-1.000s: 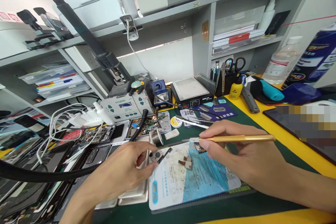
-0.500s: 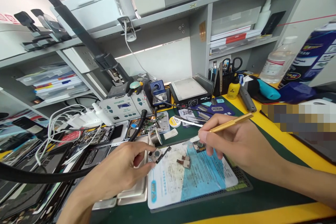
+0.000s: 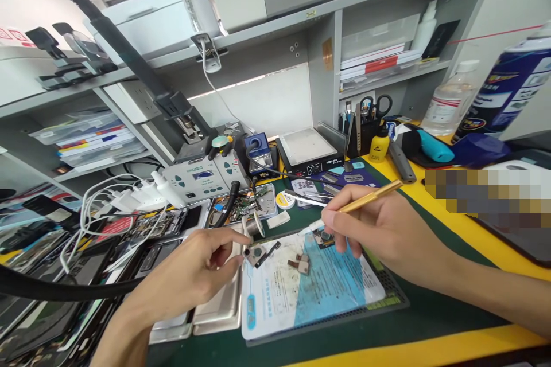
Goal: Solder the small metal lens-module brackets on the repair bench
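In my right hand [image 3: 365,223] is a slim gold-handled tool [image 3: 370,196], held like a pen. Its pale tip points down beside a small dark camera module [image 3: 323,237], partly covered by my fingers. My left hand [image 3: 206,264] has its thumb and index finger apart at the left edge of the work pad [image 3: 275,315]. Close to those fingertips lies a grey metal part with round openings and a black strip [image 3: 259,253]. Between the hands, a small module with a brown flex cable [image 3: 301,264] rests on the stained blue-and-white pad.
A solder spool [image 3: 253,225] and a tray of circuit boards [image 3: 258,206] sit behind my left hand. Stacked phone parts [image 3: 43,309] crowd the left side. Beyond the pad are a hot plate [image 3: 306,149], a rework station [image 3: 202,178] and a yellow bottle [image 3: 379,146].
My left thumb and index finger have let go of the metal part, which now lies on the pad. My right hand keeps its grip on the gold tool, nearly in place. The view has shifted slightly.
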Available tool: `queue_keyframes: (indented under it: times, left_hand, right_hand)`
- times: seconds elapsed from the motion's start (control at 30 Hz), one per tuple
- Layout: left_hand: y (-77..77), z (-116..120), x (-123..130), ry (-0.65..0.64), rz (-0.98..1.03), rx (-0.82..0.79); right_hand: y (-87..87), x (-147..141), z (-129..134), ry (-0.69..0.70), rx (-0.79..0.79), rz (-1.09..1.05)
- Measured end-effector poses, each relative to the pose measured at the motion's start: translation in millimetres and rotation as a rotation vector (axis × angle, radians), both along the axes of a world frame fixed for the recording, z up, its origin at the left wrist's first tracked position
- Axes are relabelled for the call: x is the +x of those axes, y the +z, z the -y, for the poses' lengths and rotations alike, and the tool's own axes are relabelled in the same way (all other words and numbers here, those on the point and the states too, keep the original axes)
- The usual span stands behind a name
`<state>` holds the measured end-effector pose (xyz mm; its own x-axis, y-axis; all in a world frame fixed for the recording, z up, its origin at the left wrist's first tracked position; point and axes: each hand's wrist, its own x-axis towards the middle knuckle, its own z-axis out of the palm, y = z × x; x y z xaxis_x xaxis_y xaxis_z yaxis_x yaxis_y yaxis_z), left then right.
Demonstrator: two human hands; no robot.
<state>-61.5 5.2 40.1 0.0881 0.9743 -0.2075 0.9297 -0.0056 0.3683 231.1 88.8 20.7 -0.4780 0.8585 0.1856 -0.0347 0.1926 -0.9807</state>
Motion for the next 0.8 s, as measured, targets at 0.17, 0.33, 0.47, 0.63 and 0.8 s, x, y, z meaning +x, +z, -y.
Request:
queue_keyframes:
  times: [0.17, 0.33, 0.47, 0.63, 0.8]
  left_hand:
    - [-2.5, -1.4, 4.0, -0.009, 0.017, -0.01]
    - [-5.1, 0.5, 4.7, -0.015, 0.011, -0.008]
    - [-4.2, 0.9, 5.2, -0.025, 0.006, 0.005]
    - [-4.5, 0.1, 6.5, -0.036, -0.001, 0.024]
    - [-5.0, -1.2, 8.2, -0.041, -0.006, 0.047]
  right_hand:
    - [-0.5, 1.8, -0.9, 0.019, -0.009, 0.036]
    - [-1.0, 1.6, -2.0, 0.008, -0.008, 0.05]
    - [-1.2, 2.1, -1.9, 0.007, -0.017, 0.055]
    - [-0.5, -1.0, -2.0, 0.013, -0.03, 0.029]
    - [-0.7, -2.4, -2.9, 0.023, -0.044, -0.008]
